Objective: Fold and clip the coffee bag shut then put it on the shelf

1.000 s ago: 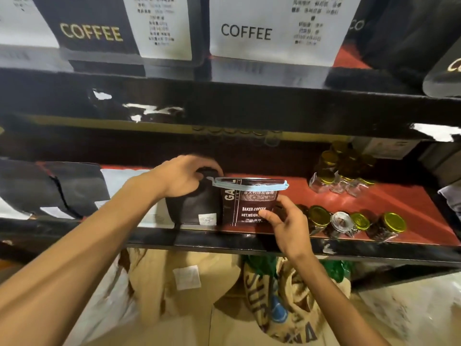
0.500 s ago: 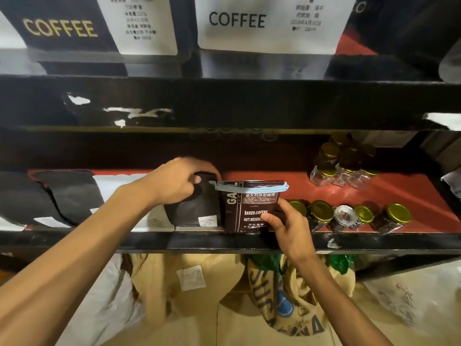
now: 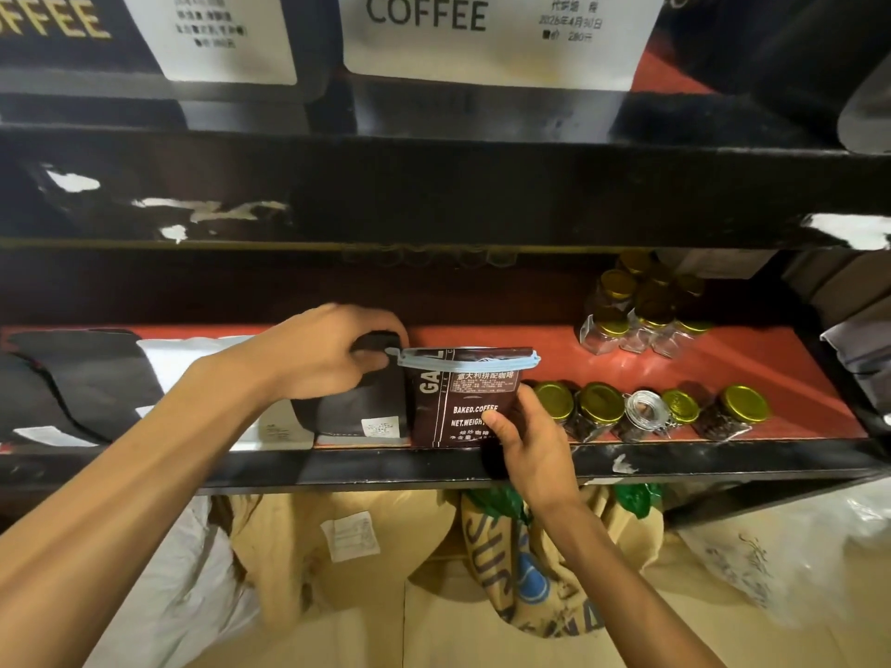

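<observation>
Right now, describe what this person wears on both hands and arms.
Nothing is worn. The left hand and right hand are bare, with no gloves, rings or bracelets visible. Both forearms are uncovered up to the frame's edge: no sleeves, watch or markings in view.

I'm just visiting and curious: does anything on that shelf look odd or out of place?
Nothing spilled. The clipped coffee bag stands upright. Only the shelf's black front edge looks worn, with paint chipped off in white patches.
</observation>
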`<state>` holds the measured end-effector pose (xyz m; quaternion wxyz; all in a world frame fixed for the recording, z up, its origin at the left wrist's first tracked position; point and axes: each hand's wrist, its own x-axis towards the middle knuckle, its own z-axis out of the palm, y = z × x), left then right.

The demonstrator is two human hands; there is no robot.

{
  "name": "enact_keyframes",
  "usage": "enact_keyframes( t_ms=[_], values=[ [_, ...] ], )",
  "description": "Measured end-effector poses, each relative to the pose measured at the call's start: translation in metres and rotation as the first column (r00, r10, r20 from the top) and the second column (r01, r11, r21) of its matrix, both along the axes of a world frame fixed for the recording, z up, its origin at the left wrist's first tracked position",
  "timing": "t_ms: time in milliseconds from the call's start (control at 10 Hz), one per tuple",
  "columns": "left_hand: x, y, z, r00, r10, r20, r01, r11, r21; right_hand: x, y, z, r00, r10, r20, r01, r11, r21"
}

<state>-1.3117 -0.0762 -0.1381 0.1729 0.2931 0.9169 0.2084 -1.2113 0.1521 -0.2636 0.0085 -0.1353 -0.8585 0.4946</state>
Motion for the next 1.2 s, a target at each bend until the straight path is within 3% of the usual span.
enact_keyframes(
  t_ms=[100,300,400,500,600,700,800,900,1000,1100,1200],
  values=[
    [0.002,0.003,-0.002,0.999,0.005,-0.046,-0.006,1.0,-0.021,-0.001,-0.003,0.003,0.999,0.004,0.04,-0.003,1.0,-0.02],
    [0.009,0.009,-0.016,0.958,-0.034,-0.285,0.001,0.994,-0.114,0.0,-0.009,0.005,0.996,-0.008,0.083,0.012,0.999,-0.038],
    [0.008,0.009,-0.016,0.961,-0.027,-0.274,-0.007,0.993,-0.122,0.002,-0.009,0.008,0.993,-0.02,0.118,0.03,0.996,-0.086],
    [0.008,0.012,-0.013,0.973,-0.017,-0.23,-0.026,0.982,-0.185,0.009,-0.012,0.023,0.996,-0.074,0.052,0.082,0.979,-0.186],
    [0.007,0.013,-0.016,0.969,-0.045,-0.242,-0.021,0.964,-0.263,0.014,-0.019,0.055,0.981,-0.142,-0.134,0.133,0.988,-0.074],
    [0.007,0.012,-0.017,0.967,-0.067,-0.246,-0.005,0.96,-0.28,0.004,-0.019,0.08,0.964,0.045,-0.263,0.06,0.924,0.378],
    [0.01,0.01,-0.018,0.948,-0.086,-0.306,0.004,0.966,-0.258,-0.009,-0.013,0.088,0.971,0.147,-0.191,-0.012,0.82,0.572],
    [0.013,0.006,-0.028,0.891,-0.102,-0.442,0.019,0.982,-0.189,-0.011,-0.007,0.093,0.978,0.158,-0.134,-0.049,0.803,0.594],
    [0.016,0.001,-0.031,0.903,-0.079,-0.423,-0.015,0.977,-0.213,-0.007,-0.006,0.104,0.974,0.218,-0.061,-0.128,0.754,0.645],
    [0.026,-0.001,-0.023,0.849,-0.133,-0.511,-0.02,0.959,-0.282,0.001,-0.009,0.114,0.966,0.257,0.015,-0.2,0.71,0.675],
    [0.039,-0.004,-0.008,0.836,-0.16,-0.524,0.007,0.959,-0.283,0.017,-0.008,0.124,0.968,0.246,0.052,-0.224,0.747,0.626]
  ],
)
